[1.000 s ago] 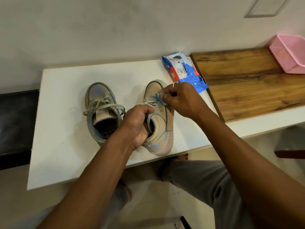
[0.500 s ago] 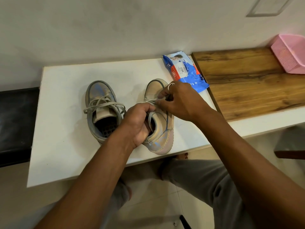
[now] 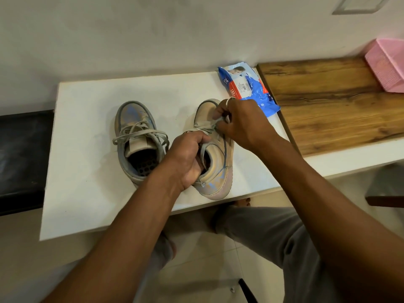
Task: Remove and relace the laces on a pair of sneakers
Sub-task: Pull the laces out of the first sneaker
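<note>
The white table [image 3: 87,193] carries two sneakers side by side near its front edge; one wooden board [image 3: 328,106] adjoins it, one pink basket [image 3: 389,68] at its far end, one blue packet [image 3: 247,88] beside; the untouched sneaker [image 3: 131,119] stands laced; the held sneaker [image 3: 218,171] is gripped at the collar by the left hand [image 3: 185,158], fingers curled into its opening; both look light yet fairly stiff, so the collar is a sound hold; the right hand [image 3: 242,123] pinches the lace [image 3: 207,127] over the tongue; two laces in all, flat, soft, limp, best taken close to an eyelet.
</note>
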`<state>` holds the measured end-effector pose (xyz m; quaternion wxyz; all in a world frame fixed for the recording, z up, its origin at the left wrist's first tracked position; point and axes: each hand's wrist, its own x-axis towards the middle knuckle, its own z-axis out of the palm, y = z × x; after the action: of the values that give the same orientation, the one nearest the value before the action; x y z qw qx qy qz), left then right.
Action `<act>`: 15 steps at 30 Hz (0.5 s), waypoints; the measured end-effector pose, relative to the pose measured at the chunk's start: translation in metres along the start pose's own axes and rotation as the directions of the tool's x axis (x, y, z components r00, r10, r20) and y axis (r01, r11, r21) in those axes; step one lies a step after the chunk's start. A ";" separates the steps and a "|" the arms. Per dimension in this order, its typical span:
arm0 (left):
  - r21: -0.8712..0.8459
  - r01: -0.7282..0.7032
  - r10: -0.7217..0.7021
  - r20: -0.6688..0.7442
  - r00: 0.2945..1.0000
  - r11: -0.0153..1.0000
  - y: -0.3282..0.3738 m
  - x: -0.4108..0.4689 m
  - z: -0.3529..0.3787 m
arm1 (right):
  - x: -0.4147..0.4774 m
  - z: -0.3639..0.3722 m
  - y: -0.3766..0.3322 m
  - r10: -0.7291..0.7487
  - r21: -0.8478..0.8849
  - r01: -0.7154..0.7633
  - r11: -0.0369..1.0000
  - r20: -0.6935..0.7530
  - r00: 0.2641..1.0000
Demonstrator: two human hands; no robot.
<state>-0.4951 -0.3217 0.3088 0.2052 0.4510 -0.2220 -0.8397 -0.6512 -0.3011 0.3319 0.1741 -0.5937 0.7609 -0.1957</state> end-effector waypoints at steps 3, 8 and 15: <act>-0.001 0.000 0.000 -0.004 1.000 1.000 0.000 0.000 0.000 | 0.002 0.007 -0.003 -0.027 -0.048 0.024 0.999 -0.051 0.998; -0.016 -0.003 0.003 0.007 1.000 1.000 0.001 -0.002 -0.002 | -0.001 -0.014 -0.003 -0.053 0.081 0.037 0.996 0.205 0.977; 0.009 -0.004 0.004 0.012 1.000 1.000 0.000 0.001 0.000 | 0.003 0.007 -0.001 -0.024 -0.037 0.023 0.999 -0.046 0.999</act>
<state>-0.4955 -0.3215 0.3082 0.2035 0.4464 -0.2278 -0.8411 -0.6475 -0.3048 0.3258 0.1430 -0.6009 0.7612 -0.1975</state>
